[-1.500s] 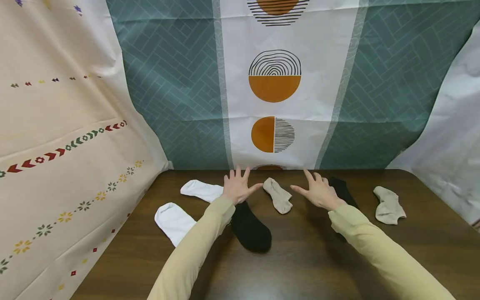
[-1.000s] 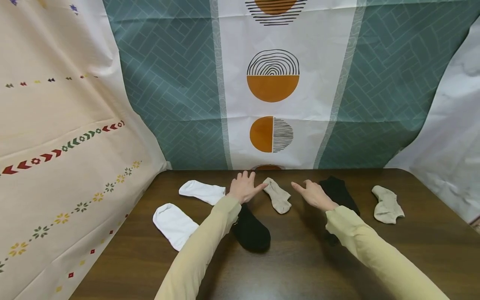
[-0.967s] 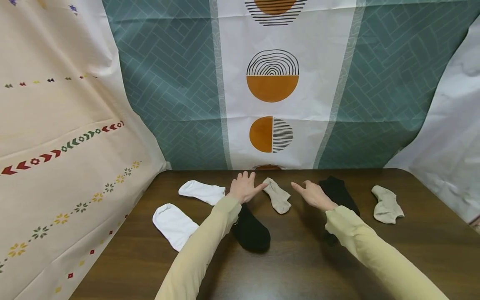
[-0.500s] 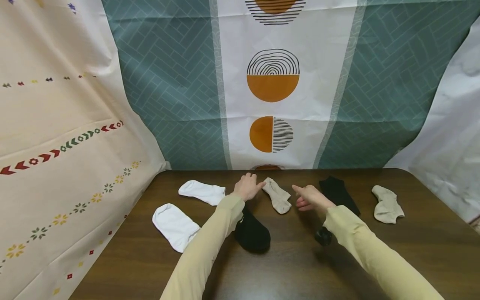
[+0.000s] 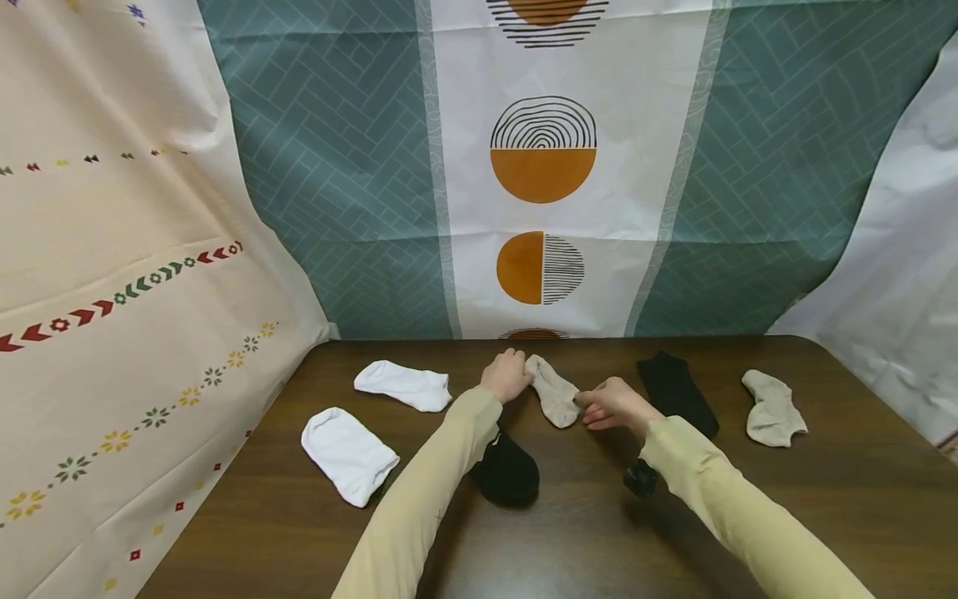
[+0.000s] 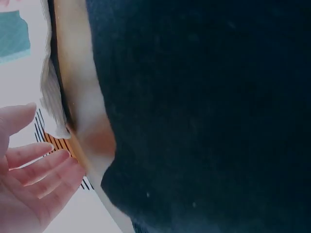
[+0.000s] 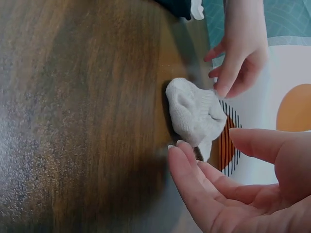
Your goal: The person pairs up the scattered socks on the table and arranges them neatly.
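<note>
A small beige ankle sock lies on the table between my two hands. My left hand is beside its far-left end, fingers bent toward it. In the left wrist view, the thumb and fingers of my left hand stand apart near the beige sock. At the sock's near-right end is my right hand. The right wrist view shows a gap between thumb and fingers of my right hand, fingertips close to the sock. A black sock lies partly hidden under my left forearm.
Two white socks lie at the left. Right of my right hand are a second black sock and another beige sock. The brown wooden table ends at a hanging patterned cloth.
Both hands have lowered and come inward toward the middle beige sock, and their spread fingers have bent. The left hand moved right, the right hand nearer. The socks stay where they were.
</note>
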`<state>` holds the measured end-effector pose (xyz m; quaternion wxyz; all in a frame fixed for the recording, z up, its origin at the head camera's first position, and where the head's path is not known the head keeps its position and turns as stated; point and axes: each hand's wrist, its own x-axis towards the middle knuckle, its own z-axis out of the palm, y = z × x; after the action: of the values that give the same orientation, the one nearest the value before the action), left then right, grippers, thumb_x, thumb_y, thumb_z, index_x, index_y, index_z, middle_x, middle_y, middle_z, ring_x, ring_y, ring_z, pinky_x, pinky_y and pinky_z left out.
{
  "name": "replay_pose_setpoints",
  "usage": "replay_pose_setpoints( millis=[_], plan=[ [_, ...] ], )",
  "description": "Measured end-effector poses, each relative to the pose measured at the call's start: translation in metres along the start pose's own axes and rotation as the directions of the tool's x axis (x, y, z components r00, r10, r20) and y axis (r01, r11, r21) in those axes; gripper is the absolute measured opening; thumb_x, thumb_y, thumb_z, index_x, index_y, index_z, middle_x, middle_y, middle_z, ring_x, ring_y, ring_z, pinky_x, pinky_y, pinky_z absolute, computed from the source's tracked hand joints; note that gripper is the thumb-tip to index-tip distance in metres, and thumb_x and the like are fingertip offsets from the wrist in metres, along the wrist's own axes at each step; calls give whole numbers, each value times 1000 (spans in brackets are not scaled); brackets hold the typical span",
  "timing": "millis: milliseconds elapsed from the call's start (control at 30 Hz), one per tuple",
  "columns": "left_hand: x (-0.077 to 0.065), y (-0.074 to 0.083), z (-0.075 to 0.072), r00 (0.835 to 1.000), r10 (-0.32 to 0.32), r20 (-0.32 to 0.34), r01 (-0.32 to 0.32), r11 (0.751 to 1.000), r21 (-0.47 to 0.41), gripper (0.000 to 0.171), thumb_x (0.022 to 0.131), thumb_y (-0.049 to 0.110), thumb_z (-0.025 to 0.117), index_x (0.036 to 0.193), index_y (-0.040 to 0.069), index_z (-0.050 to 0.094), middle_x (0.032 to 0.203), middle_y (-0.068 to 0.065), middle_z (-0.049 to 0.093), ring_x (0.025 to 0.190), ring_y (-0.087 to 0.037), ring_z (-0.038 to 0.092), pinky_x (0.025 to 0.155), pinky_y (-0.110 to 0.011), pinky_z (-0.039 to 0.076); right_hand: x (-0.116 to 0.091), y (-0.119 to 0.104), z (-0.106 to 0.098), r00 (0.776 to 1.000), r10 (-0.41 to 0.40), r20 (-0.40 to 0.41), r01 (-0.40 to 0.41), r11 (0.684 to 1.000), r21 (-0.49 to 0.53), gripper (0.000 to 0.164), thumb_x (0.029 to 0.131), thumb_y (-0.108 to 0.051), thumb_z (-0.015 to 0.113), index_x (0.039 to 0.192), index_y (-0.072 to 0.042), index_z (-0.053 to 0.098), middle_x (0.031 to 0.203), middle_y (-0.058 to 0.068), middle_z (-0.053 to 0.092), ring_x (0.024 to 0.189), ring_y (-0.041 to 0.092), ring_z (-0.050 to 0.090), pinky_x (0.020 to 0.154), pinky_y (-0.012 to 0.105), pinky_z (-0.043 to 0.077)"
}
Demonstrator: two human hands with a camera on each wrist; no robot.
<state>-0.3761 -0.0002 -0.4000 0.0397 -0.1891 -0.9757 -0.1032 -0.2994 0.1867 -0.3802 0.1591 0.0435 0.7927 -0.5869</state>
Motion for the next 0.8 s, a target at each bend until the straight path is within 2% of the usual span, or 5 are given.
replay_pose_setpoints(
  millis=[233,367,533,667,800],
  plan=[
    [2,3,5,997,74,31,-76,996,48,40,88,19,58,125,5,49,125,-9,44,107,-27,48,75,-37,46,2,1,4,1000,-4,1,4,1000,-3,27,87,-4,56,98,20,50,62,11,55,56,19,60,61,34,50],
    [2,1,6,993,110,50,-112,992,59,28,87,17,60,111,5,57,114,-8,51,99,-22,53,72,-33,46,1,0,7,1000,-4,-8,4,999,-40,25,85,-2,59,97,20,53,62,12,57,56,18,60,60,33,50],
    [3,0,5,990,132,43,-135,987,83,8,86,15,59,87,7,61,94,-5,56,85,-17,55,68,-29,44,0,1,11,1000,-16,-20,15,999,-43,21,82,5,59,95,20,53,63,13,58,55,18,60,59,33,50],
    [3,1,4,993,117,31,-119,989,91,17,88,14,57,71,9,58,84,-4,56,79,-17,55,65,-30,44,1,2,14,999,-24,-23,23,999,-40,17,79,10,59,93,19,53,66,16,59,56,19,60,59,33,50],
    [3,3,3,996,95,1,-95,993,65,23,88,9,55,65,9,57,76,-4,58,69,-16,56,57,-30,44,2,3,16,998,-31,-48,29,998,-54,15,77,11,60,89,17,55,68,17,59,56,19,59,58,33,51]
  ],
)
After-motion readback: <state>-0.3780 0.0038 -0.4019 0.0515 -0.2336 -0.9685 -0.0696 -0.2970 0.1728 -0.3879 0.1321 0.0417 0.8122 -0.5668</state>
